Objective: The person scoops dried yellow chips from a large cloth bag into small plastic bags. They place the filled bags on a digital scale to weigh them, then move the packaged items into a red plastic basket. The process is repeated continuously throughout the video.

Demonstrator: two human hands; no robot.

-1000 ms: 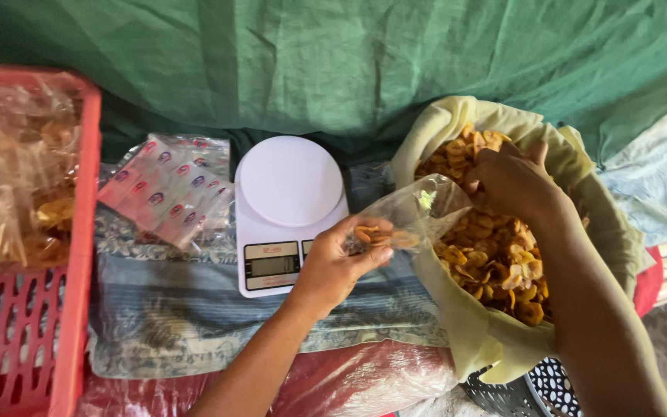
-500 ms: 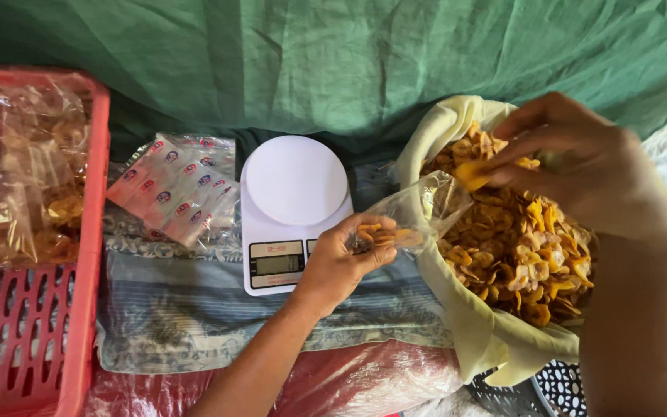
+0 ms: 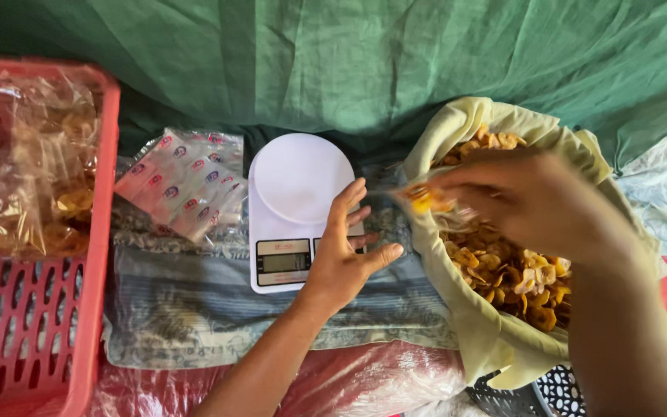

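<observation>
Left hand (image 3: 345, 259) was open, fingers spread over the kitchen scale (image 3: 296, 207); right hand (image 3: 530, 202) pinched fried chips (image 3: 420, 202) above the chip sack (image 3: 496, 340), blurred.

The left hand (image 3: 347, 259) has opened, fingers spread toward twelve o'clock; the right hand (image 3: 534, 202) swung toward nine o'clock carrying chips (image 3: 420, 202).

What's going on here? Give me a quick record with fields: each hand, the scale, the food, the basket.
Left hand: open, fingers spread, over the white kitchen scale
Right hand: blurred, carrying a few chips above the cloth-lined sack
Food: yellow-orange chips filling the sack
Scale: round pan bare
Basket: red crate at left, with filled clear bags
Beside scale: stack of printed packets
</observation>
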